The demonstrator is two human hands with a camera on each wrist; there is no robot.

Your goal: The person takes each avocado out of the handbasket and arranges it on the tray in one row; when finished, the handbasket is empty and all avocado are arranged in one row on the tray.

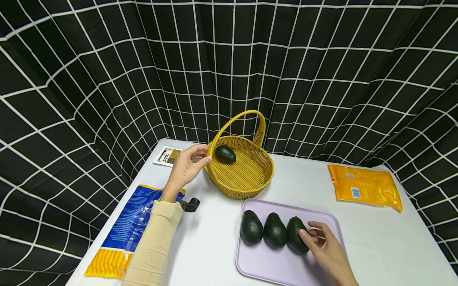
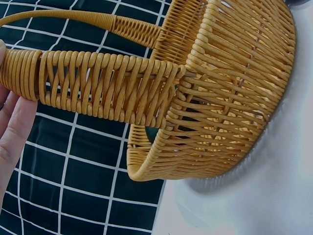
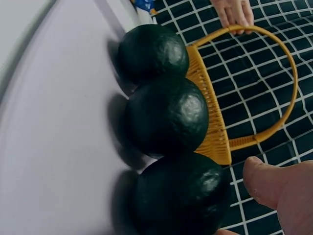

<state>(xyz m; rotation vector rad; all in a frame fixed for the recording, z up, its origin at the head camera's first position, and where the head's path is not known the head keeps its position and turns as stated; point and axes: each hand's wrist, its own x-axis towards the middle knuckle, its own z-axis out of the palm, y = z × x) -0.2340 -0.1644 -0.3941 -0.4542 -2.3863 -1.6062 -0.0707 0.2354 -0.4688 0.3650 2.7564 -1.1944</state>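
My left hand [image 1: 189, 165] grips the side of the handle of a yellow wicker basket [image 1: 250, 190], near where it meets the rim. The left wrist view shows the fingers [image 2: 17, 127] at the woven handle [image 2: 98, 88]. One dark green avocado [image 1: 225, 154] lies inside the basket, against its left side. Three more avocados stand in a row on a lilac tray [image 1: 286, 274]: left [image 1: 252, 227], middle [image 1: 275, 231] and right [image 1: 297, 235]. Around the right avocado my right hand [image 1: 327, 248] is spread, its thumb [image 3: 266, 183] apart from the skin in the right wrist view.
A blue and yellow packet [image 1: 130, 220] lies at the left, partly under the left forearm. Behind the left hand is a small white and brown packet [image 1: 167, 155]. An orange packet [image 1: 366, 187] rests at the right. A black gridded curtain [image 1: 304, 79] surrounds the white table.
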